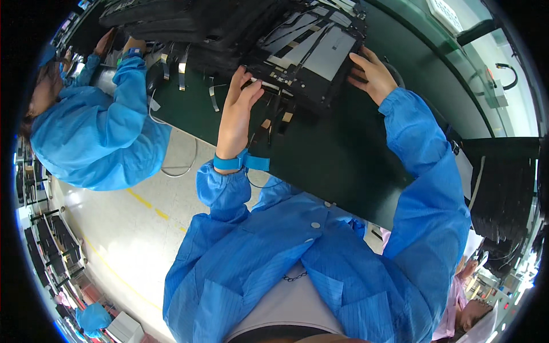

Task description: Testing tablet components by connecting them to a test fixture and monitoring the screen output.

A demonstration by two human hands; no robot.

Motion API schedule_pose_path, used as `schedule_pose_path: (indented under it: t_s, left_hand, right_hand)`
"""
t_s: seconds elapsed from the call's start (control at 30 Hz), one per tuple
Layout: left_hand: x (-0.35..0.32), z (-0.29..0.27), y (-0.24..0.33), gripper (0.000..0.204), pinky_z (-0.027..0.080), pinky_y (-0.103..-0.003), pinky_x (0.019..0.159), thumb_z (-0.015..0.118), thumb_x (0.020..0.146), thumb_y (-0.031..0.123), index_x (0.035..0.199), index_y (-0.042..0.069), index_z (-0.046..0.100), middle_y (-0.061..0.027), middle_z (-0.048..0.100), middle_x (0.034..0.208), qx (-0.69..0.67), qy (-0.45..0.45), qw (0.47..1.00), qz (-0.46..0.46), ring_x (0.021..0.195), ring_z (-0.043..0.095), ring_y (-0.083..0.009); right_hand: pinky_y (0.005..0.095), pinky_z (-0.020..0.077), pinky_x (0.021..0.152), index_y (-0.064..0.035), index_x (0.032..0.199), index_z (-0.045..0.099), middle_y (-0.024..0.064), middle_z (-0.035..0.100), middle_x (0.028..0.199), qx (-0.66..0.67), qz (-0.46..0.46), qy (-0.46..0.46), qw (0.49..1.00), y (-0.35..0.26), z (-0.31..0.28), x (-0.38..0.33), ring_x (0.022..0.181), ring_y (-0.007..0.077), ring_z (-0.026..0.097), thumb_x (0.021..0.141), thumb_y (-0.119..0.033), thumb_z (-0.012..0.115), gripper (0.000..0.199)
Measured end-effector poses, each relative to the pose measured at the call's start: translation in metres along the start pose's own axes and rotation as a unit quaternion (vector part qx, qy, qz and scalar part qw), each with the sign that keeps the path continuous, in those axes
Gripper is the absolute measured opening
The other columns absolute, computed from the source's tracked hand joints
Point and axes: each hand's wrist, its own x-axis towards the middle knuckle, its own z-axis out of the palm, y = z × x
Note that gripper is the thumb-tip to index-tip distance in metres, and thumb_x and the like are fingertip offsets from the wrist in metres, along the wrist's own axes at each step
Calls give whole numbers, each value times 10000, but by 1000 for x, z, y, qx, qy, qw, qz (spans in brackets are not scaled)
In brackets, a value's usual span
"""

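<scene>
A black tray (pixel 320 94) on the worktable holds an opened flat electronic device (pixel 329 54), with silver-grey battery panels and thin black flex cables. Gripping the tray's near left corner is my left hand (pixel 235 111), thumb and fingers curled at the edge, with a blue wrist strap (pixel 229 163) around the wrist. My right hand (pixel 373 75) grips the tray's right side, its fingertips partly hidden by the edge. Several flex cables with gold-coloured ends (pixel 287 116) hang over the tray's near side.
More black trays (pixel 194 26) are piled to the left. Loose flex strips (pixel 182 74) hang along the dark green table (pixel 343 154). At the left a co-worker in a blue smock (pixel 103 131) works at the same table. A black stack (pixel 503 194) stands to the right.
</scene>
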Motion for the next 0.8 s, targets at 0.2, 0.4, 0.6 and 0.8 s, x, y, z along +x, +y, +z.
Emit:
schedule_pose_path:
  t_s: [0.2,0.4,0.6,0.8]
  left_hand:
    - [0,0,1,583,315,-348,1058,503,890,178,1362,-84,284,-223,355,1372,51,-9,998,23,1236,415,-271]
    - [-5,2,12,546,265,-323,1066,549,864,190,1340,-17,380,-180,415,1352,152,-10,988,35,1251,401,-254]
    - [-10,18,3,504,331,-342,1014,585,836,140,1286,-23,429,-176,492,1266,196,-9,970,145,1206,455,-269]
    - [-17,30,2,526,418,-348,939,603,813,50,1290,-28,397,-217,517,1209,211,-76,958,180,1128,527,-290]
  right_hand:
    - [420,438,914,-90,1443,173,146,351,1354,22,20,-26,999,4,-3,2,1185,304,390,865,-268,611,747]
    - [444,418,924,-89,1435,198,125,394,1315,37,22,-34,999,3,-4,6,1119,280,419,891,-289,565,687]
    - [442,347,985,-66,1370,356,100,462,1248,63,31,12,997,2,-18,22,1156,253,407,892,-316,545,572]
    - [347,515,721,-68,1046,599,65,629,940,176,36,75,981,-11,-13,23,801,190,608,850,-345,580,340]
